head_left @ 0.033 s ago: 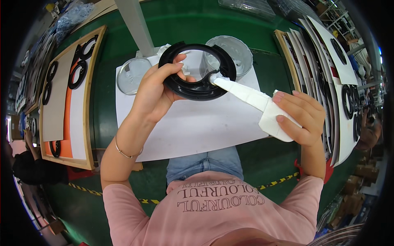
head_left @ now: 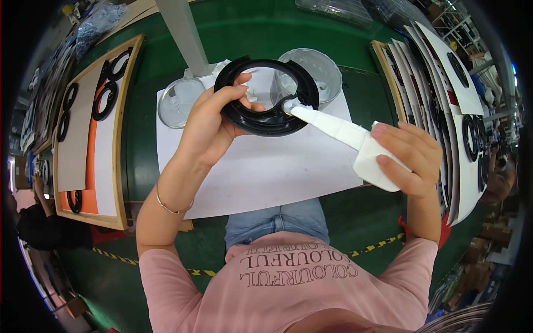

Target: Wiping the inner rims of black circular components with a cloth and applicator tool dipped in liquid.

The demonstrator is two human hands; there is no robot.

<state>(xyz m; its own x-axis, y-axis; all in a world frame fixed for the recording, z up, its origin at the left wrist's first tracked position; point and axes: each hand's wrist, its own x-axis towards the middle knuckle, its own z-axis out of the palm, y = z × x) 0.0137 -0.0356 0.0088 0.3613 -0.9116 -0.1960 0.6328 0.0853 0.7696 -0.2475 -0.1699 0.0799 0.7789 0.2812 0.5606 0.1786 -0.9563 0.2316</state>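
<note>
My left hand (head_left: 210,129) is closed round the left side of a black plastic ring (head_left: 261,123), thumb and fingertips through its opening. The ring is raised over a white sheet (head_left: 266,180) on the green table. From the right, my right hand (head_left: 415,154) grips the broad flat end of a white spatula-like tool (head_left: 336,127). Its narrow tip meets a small round recess on the ring's inner right edge, where a white substance shows. Behind the ring stands a translucent tub (head_left: 328,77) with white smears inside, partly hidden by it.
A round shallow lid (head_left: 181,104) with white residue lies left of the ring, by a grey post (head_left: 186,36). Wooden-framed boards holding black rings flank me: one board (head_left: 75,127) left, a stack (head_left: 452,127) right. Far left, a co-worker's arm (head_left: 40,191) shows.
My right hand and the handle of the white tool have shifted very slightly to the right. The ring and my left hand stay in place.
</note>
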